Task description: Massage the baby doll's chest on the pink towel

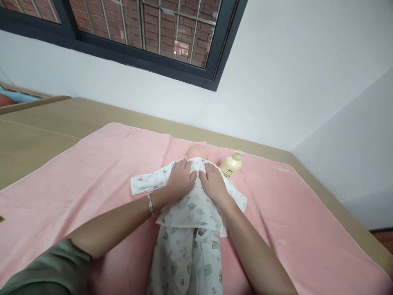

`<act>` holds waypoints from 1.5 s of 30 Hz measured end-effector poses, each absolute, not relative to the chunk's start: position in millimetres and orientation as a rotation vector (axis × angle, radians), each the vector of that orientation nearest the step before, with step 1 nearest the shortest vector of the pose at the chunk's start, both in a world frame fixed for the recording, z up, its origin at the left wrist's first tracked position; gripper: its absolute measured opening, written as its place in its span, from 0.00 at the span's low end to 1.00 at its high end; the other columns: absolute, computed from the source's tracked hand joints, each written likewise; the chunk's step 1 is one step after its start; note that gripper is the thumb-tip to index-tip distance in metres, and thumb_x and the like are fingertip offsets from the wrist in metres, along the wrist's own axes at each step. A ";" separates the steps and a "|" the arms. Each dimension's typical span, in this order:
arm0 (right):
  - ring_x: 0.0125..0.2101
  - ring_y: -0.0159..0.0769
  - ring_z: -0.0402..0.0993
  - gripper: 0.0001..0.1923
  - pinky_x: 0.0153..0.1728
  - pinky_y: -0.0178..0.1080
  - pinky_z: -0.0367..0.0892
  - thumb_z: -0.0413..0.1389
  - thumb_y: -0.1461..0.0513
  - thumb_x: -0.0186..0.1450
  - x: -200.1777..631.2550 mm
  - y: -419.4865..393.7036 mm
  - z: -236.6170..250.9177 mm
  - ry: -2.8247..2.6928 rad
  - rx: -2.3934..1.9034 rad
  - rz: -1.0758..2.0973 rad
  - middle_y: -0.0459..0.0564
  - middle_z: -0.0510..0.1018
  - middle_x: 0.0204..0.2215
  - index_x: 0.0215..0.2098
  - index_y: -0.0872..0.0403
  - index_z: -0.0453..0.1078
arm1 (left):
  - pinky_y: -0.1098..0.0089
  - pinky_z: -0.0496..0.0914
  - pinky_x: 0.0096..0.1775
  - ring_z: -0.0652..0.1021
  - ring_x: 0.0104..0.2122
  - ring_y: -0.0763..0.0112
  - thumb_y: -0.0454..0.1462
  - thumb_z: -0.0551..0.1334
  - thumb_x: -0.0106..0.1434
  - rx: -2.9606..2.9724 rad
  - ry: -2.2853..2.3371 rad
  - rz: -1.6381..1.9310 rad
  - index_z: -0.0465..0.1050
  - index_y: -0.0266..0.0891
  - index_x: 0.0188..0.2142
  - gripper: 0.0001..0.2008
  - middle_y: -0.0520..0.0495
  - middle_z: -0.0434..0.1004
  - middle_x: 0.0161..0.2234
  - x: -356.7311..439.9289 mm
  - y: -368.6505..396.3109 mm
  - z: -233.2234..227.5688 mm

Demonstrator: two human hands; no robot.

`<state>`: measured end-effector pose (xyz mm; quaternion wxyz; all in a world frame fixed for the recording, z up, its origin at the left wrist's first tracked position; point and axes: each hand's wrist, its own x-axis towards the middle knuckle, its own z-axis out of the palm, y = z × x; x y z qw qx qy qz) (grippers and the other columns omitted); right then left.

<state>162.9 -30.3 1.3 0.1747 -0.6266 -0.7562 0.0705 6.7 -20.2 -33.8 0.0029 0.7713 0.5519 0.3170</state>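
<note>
Both the left hand (181,180) and right hand (213,184) lie flat with released fingers, smoothing the white printed cotton baby top (192,207) on the doll (197,151) mid-blanket, near the pink towel blanket (92,176) far edge beside a cream pump bottle (231,164); fastening the top likely needs pinching fingertips.

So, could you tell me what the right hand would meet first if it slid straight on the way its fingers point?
The right hand lies flat on the doll's printed top, fingers toward the neck. Straight on it would probably meet the doll's head first; the cream pump bottle sits off to its right, likely outside that line.
</note>
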 end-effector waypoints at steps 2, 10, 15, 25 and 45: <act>0.68 0.51 0.61 0.29 0.69 0.50 0.53 0.44 0.55 0.76 162.8 -30.4 1.5 -2.143 -1.774 0.201 0.66 0.69 0.66 0.68 0.66 0.63 | 0.52 0.70 0.52 0.76 0.48 0.50 0.38 0.53 0.70 2.423 1.728 0.982 0.72 0.36 0.47 0.13 0.36 0.78 0.46 6.7 -20.2 -33.8; 0.68 0.50 0.62 0.29 0.69 0.49 0.53 0.45 0.55 0.76 162.3 -30.6 0.9 -2.127 -1.765 0.196 0.65 0.69 0.66 0.67 0.65 0.64 | 0.50 0.69 0.54 0.75 0.49 0.49 0.38 0.53 0.70 2.428 1.721 0.983 0.72 0.34 0.49 0.14 0.34 0.78 0.48 6.8 -20.5 -33.8; 0.67 0.50 0.63 0.28 0.69 0.49 0.54 0.44 0.55 0.76 162.4 -31.0 0.8 -2.123 -1.753 0.185 0.65 0.70 0.65 0.67 0.64 0.64 | 0.49 0.69 0.53 0.75 0.48 0.49 0.37 0.53 0.70 2.425 1.713 0.977 0.72 0.34 0.49 0.14 0.34 0.78 0.47 6.7 -20.8 -33.1; 0.66 0.49 0.64 0.26 0.68 0.49 0.55 0.45 0.56 0.76 162.1 -30.9 0.3 -2.123 -1.744 0.177 0.65 0.71 0.64 0.65 0.63 0.66 | 0.51 0.69 0.53 0.75 0.49 0.50 0.38 0.54 0.70 2.430 1.712 0.975 0.72 0.36 0.48 0.13 0.35 0.78 0.47 6.1 -20.3 -33.4; 0.66 0.50 0.64 0.28 0.67 0.50 0.57 0.46 0.53 0.75 168.6 -29.2 2.4 -2.171 -1.670 0.212 0.63 0.71 0.65 0.66 0.61 0.65 | 0.51 0.68 0.54 0.75 0.51 0.48 0.38 0.53 0.70 2.424 1.731 0.928 0.72 0.34 0.49 0.14 0.34 0.77 0.48 6.0 -22.3 -30.6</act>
